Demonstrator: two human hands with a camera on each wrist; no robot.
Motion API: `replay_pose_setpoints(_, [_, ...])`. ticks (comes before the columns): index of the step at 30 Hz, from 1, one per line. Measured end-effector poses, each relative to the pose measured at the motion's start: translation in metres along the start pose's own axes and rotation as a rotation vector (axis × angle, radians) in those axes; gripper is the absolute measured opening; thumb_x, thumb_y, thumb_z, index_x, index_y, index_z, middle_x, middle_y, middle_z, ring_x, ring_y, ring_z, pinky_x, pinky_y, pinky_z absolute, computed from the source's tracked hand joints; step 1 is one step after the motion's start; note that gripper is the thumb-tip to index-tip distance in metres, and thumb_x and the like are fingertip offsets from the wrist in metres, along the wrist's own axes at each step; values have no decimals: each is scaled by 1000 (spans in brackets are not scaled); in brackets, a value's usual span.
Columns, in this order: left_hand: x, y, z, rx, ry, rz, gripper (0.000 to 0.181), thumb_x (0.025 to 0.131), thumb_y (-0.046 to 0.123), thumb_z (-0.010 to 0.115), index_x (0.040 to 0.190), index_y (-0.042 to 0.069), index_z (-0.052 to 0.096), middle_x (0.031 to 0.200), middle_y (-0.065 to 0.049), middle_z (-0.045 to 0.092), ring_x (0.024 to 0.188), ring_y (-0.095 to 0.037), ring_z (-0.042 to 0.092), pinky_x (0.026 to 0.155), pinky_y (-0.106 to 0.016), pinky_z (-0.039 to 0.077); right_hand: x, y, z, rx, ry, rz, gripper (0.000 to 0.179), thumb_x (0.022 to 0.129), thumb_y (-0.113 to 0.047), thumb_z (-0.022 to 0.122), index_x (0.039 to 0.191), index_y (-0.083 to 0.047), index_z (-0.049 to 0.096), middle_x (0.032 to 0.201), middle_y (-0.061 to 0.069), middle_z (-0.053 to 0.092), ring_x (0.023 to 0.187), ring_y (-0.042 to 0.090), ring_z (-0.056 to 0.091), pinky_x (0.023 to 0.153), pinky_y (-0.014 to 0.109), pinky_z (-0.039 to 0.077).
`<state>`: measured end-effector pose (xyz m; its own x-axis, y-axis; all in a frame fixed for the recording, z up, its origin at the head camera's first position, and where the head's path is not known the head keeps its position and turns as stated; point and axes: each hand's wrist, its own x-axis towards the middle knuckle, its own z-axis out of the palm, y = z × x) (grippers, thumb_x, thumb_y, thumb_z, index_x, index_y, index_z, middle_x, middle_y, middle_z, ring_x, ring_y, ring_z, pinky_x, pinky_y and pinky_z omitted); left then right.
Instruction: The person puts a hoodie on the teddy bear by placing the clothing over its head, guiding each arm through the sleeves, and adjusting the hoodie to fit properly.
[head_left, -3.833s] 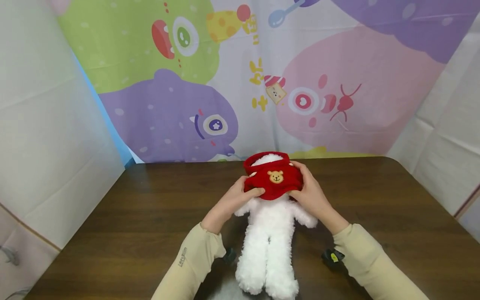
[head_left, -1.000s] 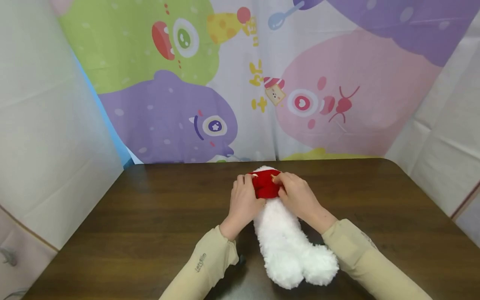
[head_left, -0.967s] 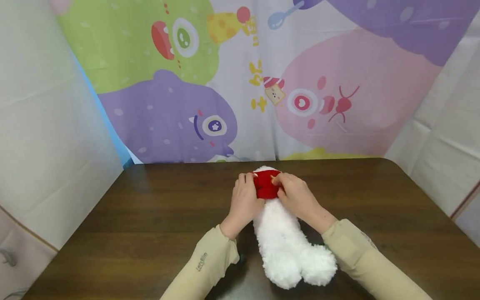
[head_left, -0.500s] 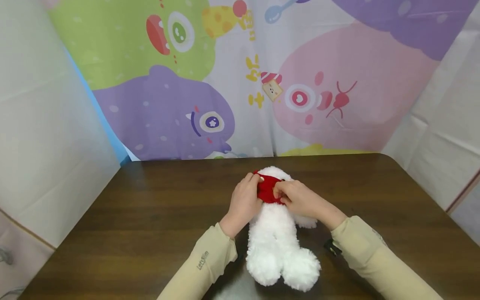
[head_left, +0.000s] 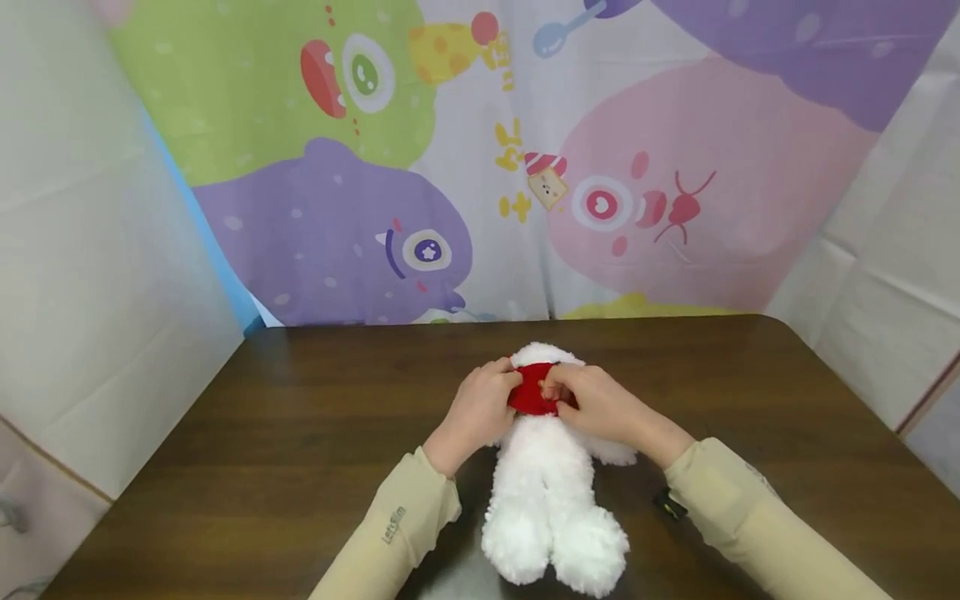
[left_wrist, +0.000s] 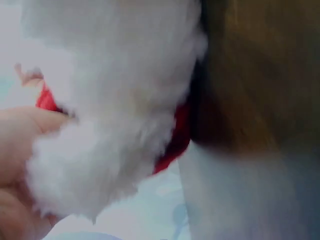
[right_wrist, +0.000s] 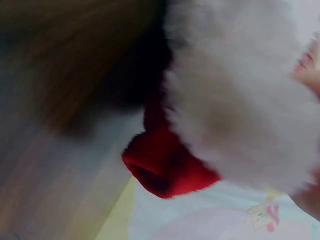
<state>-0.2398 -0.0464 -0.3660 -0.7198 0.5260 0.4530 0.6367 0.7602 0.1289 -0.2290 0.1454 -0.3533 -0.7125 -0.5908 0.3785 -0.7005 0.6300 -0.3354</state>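
A white plush toy (head_left: 547, 475) lies on its back, legs toward me. Its fluffy head top (head_left: 542, 353) pokes out beyond a small red doll shirt (head_left: 531, 393), which is bunched across its upper part. My left hand (head_left: 480, 404) pinches the shirt's left side. On the other side my right hand (head_left: 603, 404) pinches the red cloth with curled fingers. White fur fills much of both wrist views; in the right one a red sleeve (right_wrist: 165, 165) hangs beside a plush arm (right_wrist: 240, 110). My hands hide the toy's shoulders.
The brown wooden table (head_left: 315, 433) runs back to a cartoon-printed curtain (head_left: 525, 267). White cloth panels (head_left: 97, 275) stand at both sides. A dark strap piece (head_left: 669, 504) shows under my right sleeve.
The red shirt has been drawn down over the toy's head, whose top now shows beyond it. In the last second the toy's legs swung left and my hands shifted slightly toward me.
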Motion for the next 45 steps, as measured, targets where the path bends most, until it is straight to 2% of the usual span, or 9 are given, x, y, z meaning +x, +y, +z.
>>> replay_pose_setpoints(5, [-1, -5, 5, -60, -31, 60, 14, 75, 6, 67, 89, 6, 67, 108, -7, 52, 97, -19, 51, 82, -27, 49, 0, 0, -2, -85, 125, 27, 47, 72, -11, 71, 112, -3, 50, 108, 8, 48, 100, 22, 44, 84, 37, 46])
replay_pose_setpoints(10, [-3, -5, 11, -95, -63, 94, 27, 74, 11, 69, 99, 4, 64, 134, -7, 45, 122, -22, 42, 101, -32, 37, -6, 4, -2, -66, 68, 110, 52, 74, -20, 73, 116, 0, 51, 110, 10, 51, 101, 23, 47, 86, 39, 47])
replay_pose_setpoints(17, [-2, 4, 12, -235, -40, 51, 38, 71, 4, 69, 104, 6, 48, 112, -6, 52, 99, -19, 49, 88, -29, 45, -10, 5, 0, -60, 114, 99, 40, 72, -18, 76, 103, -4, 56, 103, 8, 50, 96, 21, 46, 79, 36, 48])
replay_pose_setpoints(22, [-3, 8, 12, -211, -9, -19, 52, 71, 6, 71, 116, 4, 46, 108, -6, 53, 96, -19, 48, 86, -29, 45, -12, 1, 6, -34, 184, 101, 37, 72, -14, 76, 102, -6, 55, 101, 9, 48, 90, 21, 53, 78, 36, 50])
replay_pose_setpoints(26, [-4, 9, 13, -204, 23, -45, 40, 69, 6, 72, 103, 7, 52, 97, -4, 56, 88, -17, 52, 80, -29, 46, -13, -1, 9, 1, 207, 159, 35, 71, -15, 77, 95, -6, 54, 92, 5, 54, 78, 16, 54, 70, 31, 49])
replay_pose_setpoints(33, [-5, 11, 11, -234, 79, 2, 22, 70, 6, 73, 86, 9, 58, 84, 0, 57, 75, -14, 52, 72, -25, 47, -16, 0, 5, 1, 193, 197, 20, 70, -17, 77, 78, -12, 60, 71, -4, 60, 62, 8, 50, 58, 23, 45])
replay_pose_setpoints(36, [-4, 9, 9, -279, 38, 2, 15, 71, 7, 73, 80, 9, 61, 82, 1, 55, 74, -11, 51, 70, -22, 47, -18, 2, 2, 17, 149, 216, 17, 71, -22, 77, 74, -15, 61, 67, -7, 60, 57, 5, 48, 54, 21, 43])
replay_pose_setpoints(40, [-1, 8, 3, -332, -81, -41, 9, 72, 9, 74, 77, 7, 66, 84, 1, 54, 74, -11, 50, 69, -20, 46, -21, 3, -2, 45, 68, 252, 15, 72, -26, 76, 71, -17, 63, 64, -11, 60, 52, 4, 45, 50, 21, 39])
replay_pose_setpoints(45, [2, 1, -3, -368, -203, -72, 14, 75, 16, 71, 86, 9, 69, 94, -1, 56, 82, -13, 53, 71, -24, 47, -23, 7, -6, 102, 45, 284, 14, 74, -31, 74, 76, -18, 67, 69, -10, 64, 58, 5, 51, 55, 23, 43])
